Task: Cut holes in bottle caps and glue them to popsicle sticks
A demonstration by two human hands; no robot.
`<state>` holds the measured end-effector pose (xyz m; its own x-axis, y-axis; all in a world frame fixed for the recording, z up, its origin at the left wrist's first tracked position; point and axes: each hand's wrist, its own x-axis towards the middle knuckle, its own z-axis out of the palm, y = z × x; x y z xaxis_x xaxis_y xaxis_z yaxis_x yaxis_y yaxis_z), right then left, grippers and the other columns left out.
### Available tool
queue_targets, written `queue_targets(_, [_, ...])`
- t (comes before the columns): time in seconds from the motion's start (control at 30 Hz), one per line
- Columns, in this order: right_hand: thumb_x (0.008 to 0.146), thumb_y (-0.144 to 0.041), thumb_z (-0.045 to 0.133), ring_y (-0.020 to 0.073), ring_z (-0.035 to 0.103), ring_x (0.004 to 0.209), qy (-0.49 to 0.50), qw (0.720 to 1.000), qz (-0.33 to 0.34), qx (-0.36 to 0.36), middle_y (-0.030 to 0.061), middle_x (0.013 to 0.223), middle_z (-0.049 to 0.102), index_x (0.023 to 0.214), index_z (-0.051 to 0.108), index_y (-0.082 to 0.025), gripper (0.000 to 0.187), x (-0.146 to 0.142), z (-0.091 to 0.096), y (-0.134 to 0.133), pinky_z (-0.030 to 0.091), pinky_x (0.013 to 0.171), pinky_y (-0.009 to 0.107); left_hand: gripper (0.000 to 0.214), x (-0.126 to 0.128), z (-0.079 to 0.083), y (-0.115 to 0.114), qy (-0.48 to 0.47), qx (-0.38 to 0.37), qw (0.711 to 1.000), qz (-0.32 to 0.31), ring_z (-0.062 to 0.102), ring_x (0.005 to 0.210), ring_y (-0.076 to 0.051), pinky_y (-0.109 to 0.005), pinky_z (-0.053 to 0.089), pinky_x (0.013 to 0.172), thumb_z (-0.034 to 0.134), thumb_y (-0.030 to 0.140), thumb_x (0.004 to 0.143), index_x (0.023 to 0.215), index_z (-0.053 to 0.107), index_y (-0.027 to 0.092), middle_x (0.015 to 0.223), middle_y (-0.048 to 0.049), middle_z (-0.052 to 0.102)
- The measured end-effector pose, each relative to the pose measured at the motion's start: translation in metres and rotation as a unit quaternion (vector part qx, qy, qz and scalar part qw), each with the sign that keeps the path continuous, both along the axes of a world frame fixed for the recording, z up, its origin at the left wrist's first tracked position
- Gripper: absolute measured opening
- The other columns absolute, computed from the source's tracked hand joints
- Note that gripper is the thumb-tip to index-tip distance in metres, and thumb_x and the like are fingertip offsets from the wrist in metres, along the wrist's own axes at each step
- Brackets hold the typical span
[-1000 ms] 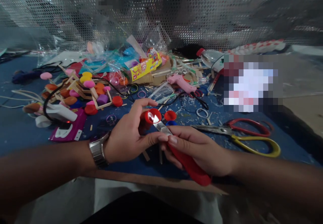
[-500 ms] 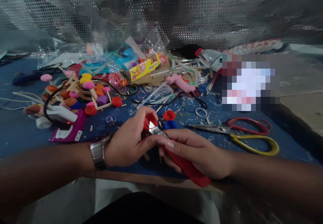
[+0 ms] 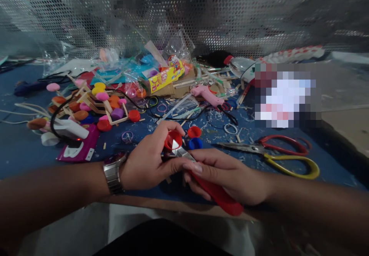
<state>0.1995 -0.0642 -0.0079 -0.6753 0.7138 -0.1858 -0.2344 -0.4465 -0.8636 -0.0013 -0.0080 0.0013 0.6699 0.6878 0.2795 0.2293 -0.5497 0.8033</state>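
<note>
A red bottle cap is gripped between the fingers of my left hand, its hollow side turned up toward me. My right hand is wrapped round a red-handled utility knife. The knife's blade points up and left, and its tip shows inside the cap. My left thumb lies close to the blade, near the right thumb. Just beyond the hands, another red cap and a blue cap lie on the blue tabletop.
Scissors lie right of my hands. Behind are a pink glue gun and a yellow packet. Stick frames with coloured caps stand left, by a purple power strip with a plug in it. A plastic bottle lies at the back.
The red cap has tilted so that more of its hollow inside shows. The knife and both hands have barely moved, still at the same place over the table edge.
</note>
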Motion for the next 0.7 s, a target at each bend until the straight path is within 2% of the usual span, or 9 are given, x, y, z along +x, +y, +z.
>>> queue_targets(0.27, [0.096, -0.052, 0.064, 0.0073, 0.046, 0.052, -0.004, 1.0, 0.011, 0.0, -0.004, 0.061, 0.054, 0.088, 0.059, -0.015, 0.038, 0.0009, 0.0013, -0.0021, 0.036, 0.051, 0.02, 0.05, -0.0008, 0.0005, 0.0014, -0.011, -0.037, 0.999, -0.01, 0.05, 0.06, -0.012, -0.026, 0.042, 0.055, 0.073, 0.062, 0.084, 0.101, 0.049, 0.022, 0.076, 0.0034, 0.057])
queue_targets(0.43, [0.098, -0.05, 0.062, 0.0075, 0.046, 0.052, -0.005, 1.0, 0.002, 0.015, -0.0036, 0.061, 0.054, 0.087, 0.059, -0.016, 0.036, 0.0006, 0.0006, -0.0007, 0.035, 0.05, 0.021, 0.045, -0.0008, 0.0015, 0.0017, -0.006, -0.051, 0.999, -0.007, 0.047, 0.058, -0.011, -0.025, 0.039, 0.054, 0.073, 0.058, 0.086, 0.098, 0.05, 0.021, 0.073, 0.0047, 0.054])
queue_targets(0.7, [0.096, -0.052, 0.063, 0.008, 0.045, 0.051, -0.018, 1.0, -0.009, 0.011, -0.0036, 0.062, 0.055, 0.087, 0.059, -0.017, 0.037, 0.0018, -0.0003, -0.0023, 0.034, 0.049, 0.023, 0.047, -0.0002, 0.0016, 0.0023, -0.01, -0.021, 1.0, -0.006, 0.047, 0.058, -0.012, -0.026, 0.041, 0.054, 0.067, 0.061, 0.088, 0.106, 0.049, 0.022, 0.075, 0.004, 0.053])
